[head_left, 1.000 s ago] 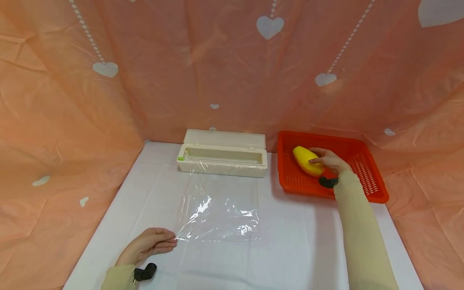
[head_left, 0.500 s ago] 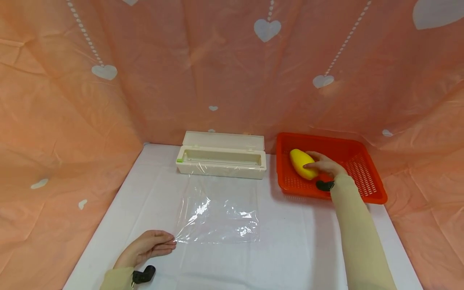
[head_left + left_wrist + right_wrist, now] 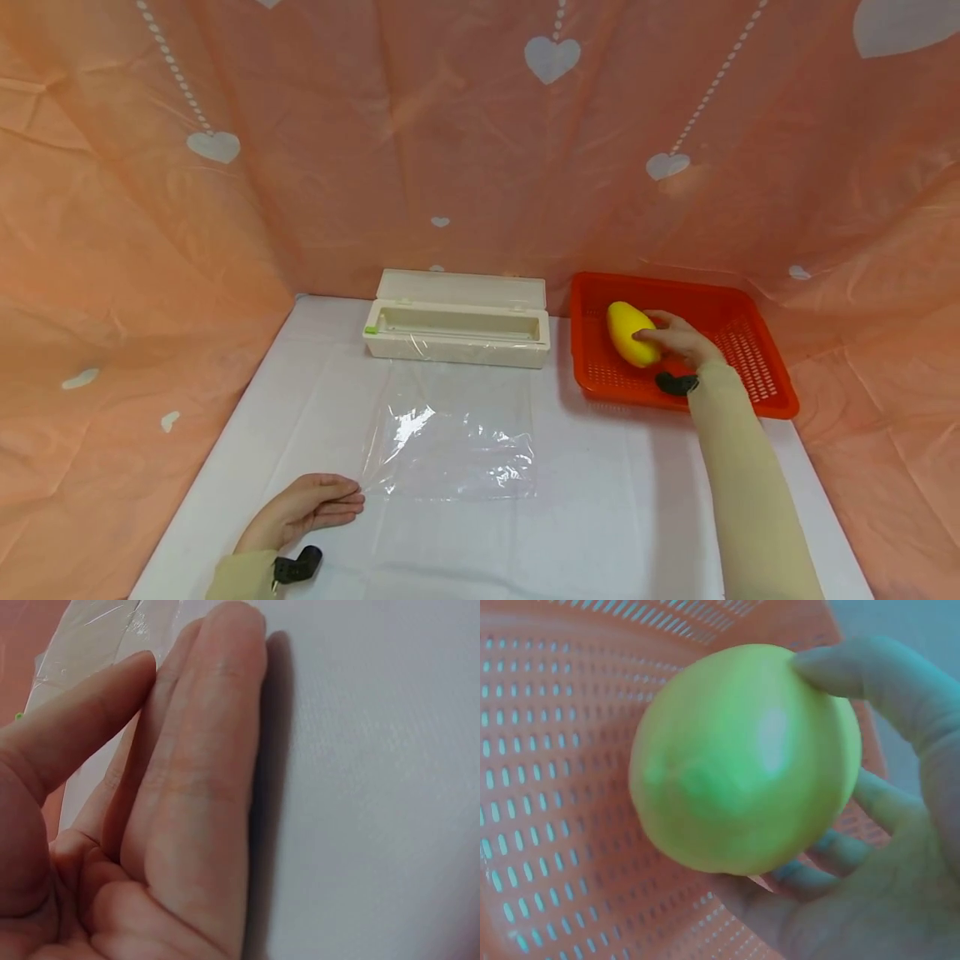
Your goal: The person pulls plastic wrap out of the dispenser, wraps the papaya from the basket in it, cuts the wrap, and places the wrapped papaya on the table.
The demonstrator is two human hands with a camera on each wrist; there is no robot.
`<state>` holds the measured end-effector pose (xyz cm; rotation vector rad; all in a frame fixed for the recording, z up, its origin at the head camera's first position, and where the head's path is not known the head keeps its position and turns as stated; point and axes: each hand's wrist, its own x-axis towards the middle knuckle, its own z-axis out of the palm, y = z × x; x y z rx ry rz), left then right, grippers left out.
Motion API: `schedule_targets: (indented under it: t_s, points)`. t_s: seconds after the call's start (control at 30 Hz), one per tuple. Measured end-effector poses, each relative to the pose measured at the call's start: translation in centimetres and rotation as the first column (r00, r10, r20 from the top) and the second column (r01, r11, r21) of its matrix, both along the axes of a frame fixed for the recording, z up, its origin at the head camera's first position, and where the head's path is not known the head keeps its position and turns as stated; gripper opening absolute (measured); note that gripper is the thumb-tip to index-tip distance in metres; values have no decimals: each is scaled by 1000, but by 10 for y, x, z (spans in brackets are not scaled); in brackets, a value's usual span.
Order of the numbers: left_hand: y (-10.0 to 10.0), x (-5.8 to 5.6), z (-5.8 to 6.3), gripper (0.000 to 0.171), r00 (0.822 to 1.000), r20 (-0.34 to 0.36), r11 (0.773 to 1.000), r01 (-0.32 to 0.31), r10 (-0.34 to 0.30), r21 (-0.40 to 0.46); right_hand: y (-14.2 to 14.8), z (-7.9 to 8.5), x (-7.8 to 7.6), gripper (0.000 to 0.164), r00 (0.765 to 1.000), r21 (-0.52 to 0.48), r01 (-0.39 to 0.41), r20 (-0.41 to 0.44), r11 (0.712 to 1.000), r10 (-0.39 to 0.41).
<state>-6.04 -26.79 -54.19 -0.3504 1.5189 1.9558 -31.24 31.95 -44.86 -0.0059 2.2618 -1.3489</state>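
Note:
My right hand [image 3: 678,340] grips a smooth yellow mango [image 3: 632,335] inside the red basket [image 3: 592,375]. In the right wrist view the thumb [image 3: 840,669] lies on one side of the mango [image 3: 739,761], and the other fingers curl under its opposite side. At the front left, my left hand [image 3: 309,507] pinches the near-left corner of a sheet of clear cling film [image 3: 457,442]. The left wrist view has the thumb [image 3: 112,705] meeting the index finger, with the other fingers nearly straight along the white tabletop. From a cream dispenser box [image 3: 457,352], the film stretches toward me.
The dispenser's lid [image 3: 461,289] stands open at the back. To its right, the basket's perforated side [image 3: 750,358] slopes up to the rim. A white cloth [image 3: 585,533] covers the table, and an orange curtain [image 3: 480,167] with white hearts surrounds it.
The right thumb and fingers have closed around the mango, which has shifted and turned slightly within the basket. My left hand has stayed at the film's corner.

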Motion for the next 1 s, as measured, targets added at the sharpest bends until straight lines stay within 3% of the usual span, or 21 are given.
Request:
schedule_targets:
  t_s: [0.2,0.5,0.8,1.0]
  points:
    - [1,-1,2,21,1000,6,1000,-2,2,-4,3,13,5,79,998,-158,62,2,985,-62]
    - [0,-1,0,21,1000,-2,1000,5,-5,5,-5,34,6,74,999,-250,50,-2,967,-53]
    - [-1,2,-1,19,1000,-3,1000,-4,4,18,-49,56,11,67,994,-237,-108,-56,965,97]
    - [-1,3,0,24,999,-36,1000,2,-2,-8,-85,59,22,64,959,-207,-271,-140,940,246]
